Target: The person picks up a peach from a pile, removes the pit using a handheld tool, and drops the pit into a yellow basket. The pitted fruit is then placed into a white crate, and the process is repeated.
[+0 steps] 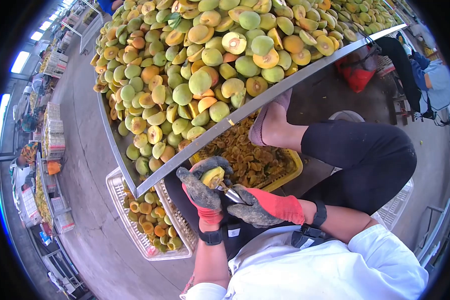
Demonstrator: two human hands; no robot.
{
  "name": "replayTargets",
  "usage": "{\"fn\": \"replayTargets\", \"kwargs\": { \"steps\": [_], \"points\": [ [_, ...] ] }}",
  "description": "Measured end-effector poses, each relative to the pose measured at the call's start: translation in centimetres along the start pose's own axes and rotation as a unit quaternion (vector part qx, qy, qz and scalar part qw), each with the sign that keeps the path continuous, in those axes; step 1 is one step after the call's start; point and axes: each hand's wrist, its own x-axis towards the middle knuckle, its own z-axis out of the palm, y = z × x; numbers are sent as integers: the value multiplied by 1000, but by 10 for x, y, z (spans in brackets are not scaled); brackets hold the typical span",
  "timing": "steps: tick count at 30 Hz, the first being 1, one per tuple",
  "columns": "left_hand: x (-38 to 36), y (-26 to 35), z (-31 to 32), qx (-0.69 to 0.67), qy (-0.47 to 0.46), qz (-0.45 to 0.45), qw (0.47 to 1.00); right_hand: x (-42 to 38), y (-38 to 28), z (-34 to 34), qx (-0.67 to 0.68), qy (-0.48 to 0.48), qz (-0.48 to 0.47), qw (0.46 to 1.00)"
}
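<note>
Both my hands wear dark grey gloves with red backs and cuffs. My left hand (202, 192) is closed around a green-yellow fruit half (213, 176), cut face up. My right hand (265, 206) grips a small metal blade (231, 195) whose tip touches the fruit's underside. Both hands hover just below the edge of the metal table (265, 99), above my lap and between two crates.
The tilted metal table is heaped with green, yellow and orange fruit halves (210, 65). A yellow crate (296, 165) holds brownish scraps, and a white crate (117, 187) holds orange and green pieces. My black-trousered leg (365, 155) stretches to the right. Another person's blue sleeve (437, 82) shows at the far right.
</note>
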Motion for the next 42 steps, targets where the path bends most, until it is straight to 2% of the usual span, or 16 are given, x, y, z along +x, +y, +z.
{"fn": "replayTargets", "kwargs": {
  "steps": [2,4,8,10,12,16,18,23,26,28,29,32,36,38,41,42],
  "points": [
    [-5,-2,8,-11,37,19,999,3,8,1,5,-4,-8,1000],
    [-4,1,11,-25,72,41,996,15,33,0,-6,17,-137,990],
    [4,4,3,101,-28,22,994,13,31,2,-77,93,-220,968],
    [-1,6,8,46,15,32,998,7,12,2,17,15,-43,999],
    [-7,11,18,29,61,72,995,8,11,3,12,1,-45,999],
    [5,13,-2,75,-50,49,995,10,23,-1,-65,15,-96,993],
    [16,17,-9,45,-132,-155,978,7,18,-1,-55,9,-46,997],
    [17,13,-12,48,-150,-135,978,4,4,-2,-66,-13,-18,998],
    [9,12,-6,19,-132,-82,988,4,0,-5,105,-62,84,989],
    [2,6,-3,-108,-100,-109,983,-4,-10,-5,81,-120,97,985],
    [1,1,-1,-29,-70,-29,997,5,11,-4,140,-127,57,980],
    [4,1,1,-128,-49,-120,983,1,0,-5,107,-109,49,987],
    [21,8,10,-199,2,-23,980,1,-16,-2,18,-69,-51,996],
    [31,10,4,-340,19,0,940,-7,-27,-5,32,-81,80,993],
    [29,16,3,-301,12,35,953,-6,-27,-2,77,-28,42,996],
    [20,19,5,29,-6,147,989,-7,-23,0,147,17,12,989]
  ]
}}
